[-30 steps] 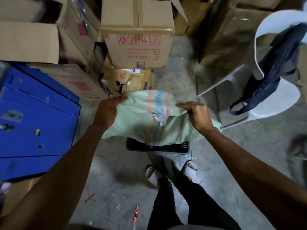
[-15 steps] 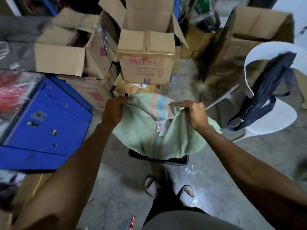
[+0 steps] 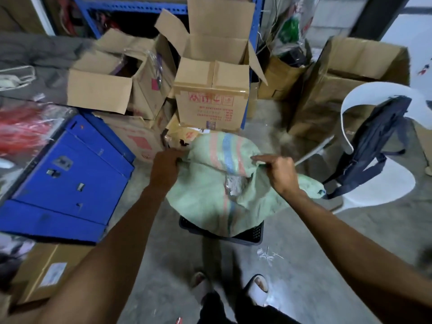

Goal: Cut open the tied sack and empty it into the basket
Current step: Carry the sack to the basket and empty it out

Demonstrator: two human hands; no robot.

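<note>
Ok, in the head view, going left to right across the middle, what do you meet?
Blue cabinet → left hand → green sack → right hand → dark bag hanging on the white chair.

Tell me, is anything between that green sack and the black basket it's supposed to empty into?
Nothing visible is. Both hands, left and right, hold the sack up by its top edge, and it hangs straight over the basket, covering most of it. Only the basket's near rim shows, so its inside is hidden.
</note>
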